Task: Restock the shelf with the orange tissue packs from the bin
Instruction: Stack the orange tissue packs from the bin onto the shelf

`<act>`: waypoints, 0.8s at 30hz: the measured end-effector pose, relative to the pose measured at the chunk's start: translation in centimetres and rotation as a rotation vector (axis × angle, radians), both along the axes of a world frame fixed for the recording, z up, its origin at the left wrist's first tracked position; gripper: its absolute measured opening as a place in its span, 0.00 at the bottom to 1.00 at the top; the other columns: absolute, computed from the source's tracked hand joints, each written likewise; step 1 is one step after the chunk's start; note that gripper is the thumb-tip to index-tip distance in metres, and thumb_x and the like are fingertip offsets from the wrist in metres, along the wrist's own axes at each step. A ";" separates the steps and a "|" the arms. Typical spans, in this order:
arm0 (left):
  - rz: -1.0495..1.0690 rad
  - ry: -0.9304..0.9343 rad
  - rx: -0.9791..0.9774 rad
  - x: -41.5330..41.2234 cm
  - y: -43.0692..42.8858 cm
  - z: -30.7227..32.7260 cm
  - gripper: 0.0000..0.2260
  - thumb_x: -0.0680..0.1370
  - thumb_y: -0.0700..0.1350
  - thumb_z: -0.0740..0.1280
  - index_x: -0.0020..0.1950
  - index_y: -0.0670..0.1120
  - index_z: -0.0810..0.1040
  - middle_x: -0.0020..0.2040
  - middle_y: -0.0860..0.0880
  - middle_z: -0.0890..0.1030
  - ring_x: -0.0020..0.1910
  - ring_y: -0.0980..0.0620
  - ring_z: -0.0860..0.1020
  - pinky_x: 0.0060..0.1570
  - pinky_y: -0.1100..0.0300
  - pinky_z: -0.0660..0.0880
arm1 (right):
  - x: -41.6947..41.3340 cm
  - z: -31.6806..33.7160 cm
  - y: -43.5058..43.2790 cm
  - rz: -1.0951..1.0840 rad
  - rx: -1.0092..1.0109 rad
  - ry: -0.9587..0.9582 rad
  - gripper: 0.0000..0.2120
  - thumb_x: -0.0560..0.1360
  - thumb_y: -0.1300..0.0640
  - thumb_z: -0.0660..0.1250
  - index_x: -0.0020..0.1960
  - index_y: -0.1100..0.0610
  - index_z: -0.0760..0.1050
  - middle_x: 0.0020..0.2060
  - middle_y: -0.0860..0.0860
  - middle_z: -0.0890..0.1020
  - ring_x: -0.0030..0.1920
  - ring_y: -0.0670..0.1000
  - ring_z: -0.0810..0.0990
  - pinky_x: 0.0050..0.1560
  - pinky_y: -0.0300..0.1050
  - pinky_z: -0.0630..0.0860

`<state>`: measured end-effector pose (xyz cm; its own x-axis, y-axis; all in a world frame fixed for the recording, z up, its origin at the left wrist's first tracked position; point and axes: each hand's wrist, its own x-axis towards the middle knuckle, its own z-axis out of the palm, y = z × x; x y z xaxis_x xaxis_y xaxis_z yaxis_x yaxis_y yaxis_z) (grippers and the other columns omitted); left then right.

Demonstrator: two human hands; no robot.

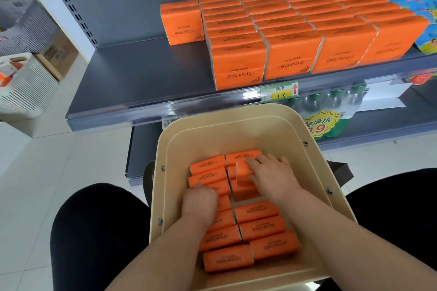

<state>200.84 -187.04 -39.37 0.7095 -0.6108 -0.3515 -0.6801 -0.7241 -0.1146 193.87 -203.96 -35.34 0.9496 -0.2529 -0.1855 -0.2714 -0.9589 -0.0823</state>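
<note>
Cream bin [293, 125]: two rows of orange tissue packs [260, 229]. Left hand [201, 198] curled on left row; right hand [272, 172] gripping a raised pack [244, 186]. Shelf [142, 73] part-stocked.

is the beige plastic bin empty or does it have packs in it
Not empty: the beige plastic bin holds two rows of orange tissue packs.

Bright, even light — edges bowed, glare on the shelf rail [212, 99].
</note>
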 end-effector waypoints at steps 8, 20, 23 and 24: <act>-0.131 -0.042 0.008 0.3 -1.7 1.8 0.14 0.77 0.35 0.56 0.54 0.46 0.79 0.56 0.46 0.79 0.57 0.45 0.76 0.53 0.54 0.73 | -0.3 -0.3 -0.9 -0.049 -0.047 0.085 0.32 0.75 0.65 0.57 0.77 0.51 0.52 0.67 0.51 0.68 0.67 0.55 0.65 0.64 0.53 0.63; -0.027 -0.059 -0.068 2.8 -2.9 8.7 0.13 0.79 0.36 0.57 0.60 0.44 0.76 0.59 0.44 0.79 0.59 0.43 0.77 0.54 0.52 0.74 | 0.0 1.2 0.3 -0.093 -0.046 -0.118 0.21 0.76 0.64 0.55 0.66 0.50 0.63 0.61 0.48 0.73 0.63 0.54 0.70 0.59 0.53 0.64; 0.030 0.073 -0.103 2.6 -2.1 7.2 0.12 0.81 0.43 0.58 0.63 0.44 0.72 0.60 0.43 0.78 0.60 0.42 0.76 0.55 0.52 0.73 | 0.0 1.0 0.3 -0.107 -0.003 -0.085 0.21 0.75 0.64 0.56 0.66 0.50 0.63 0.62 0.49 0.73 0.64 0.54 0.70 0.59 0.53 0.66; 0.058 0.137 -0.127 2.5 -2.0 6.7 0.14 0.81 0.48 0.59 0.65 0.44 0.70 0.61 0.42 0.77 0.61 0.42 0.75 0.56 0.52 0.72 | 0.0 0.8 0.1 -0.114 0.011 -0.069 0.21 0.76 0.64 0.55 0.66 0.50 0.63 0.63 0.50 0.73 0.64 0.54 0.70 0.60 0.53 0.66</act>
<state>203.35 -188.99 -32.69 0.6953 -0.6160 -0.3703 -0.6400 -0.7651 0.0708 193.89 -203.82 -34.52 0.9253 -0.3583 -0.1242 -0.3721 -0.9211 -0.1145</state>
